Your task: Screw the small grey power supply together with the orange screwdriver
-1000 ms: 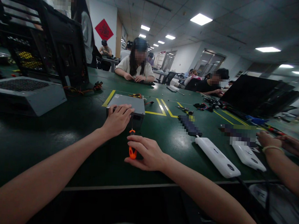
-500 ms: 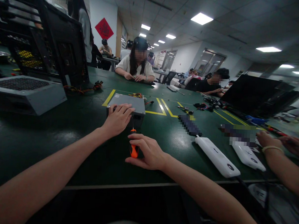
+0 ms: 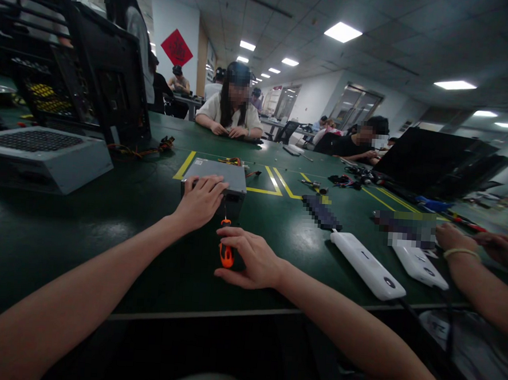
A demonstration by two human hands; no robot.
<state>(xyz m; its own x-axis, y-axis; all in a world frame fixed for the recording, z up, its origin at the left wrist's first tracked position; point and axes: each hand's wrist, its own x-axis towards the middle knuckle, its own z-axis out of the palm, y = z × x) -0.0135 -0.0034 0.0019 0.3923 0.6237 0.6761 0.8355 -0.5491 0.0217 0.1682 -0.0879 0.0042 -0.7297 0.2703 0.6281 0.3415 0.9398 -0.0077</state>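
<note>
My left hand (image 3: 200,201) lies over the top front edge of a grey metal computer power supply (image 3: 231,174), its fingers resting on the casing. The thumb side is partly hidden. In front of the unit, my right hand (image 3: 252,258) holds an orange and black screwdriver (image 3: 226,254) by its handle between thumb and fingers. The thin shaft points away from me at the unit's front face, near the dark socket (image 3: 234,199). Whether the tip sits in a screw is too small to tell.
A second power supply (image 3: 53,160) and an open black computer case (image 3: 114,84) stand left. White power banks (image 3: 367,266) with blurred devices lie right, near another person's hands (image 3: 460,240). Yellow tape (image 3: 276,180) marks the green table (image 3: 153,287). Someone sits opposite.
The screwdriver handle has turned slightly in my right hand, and its end has shifted a little left. My left hand and the power supply stay in place.
</note>
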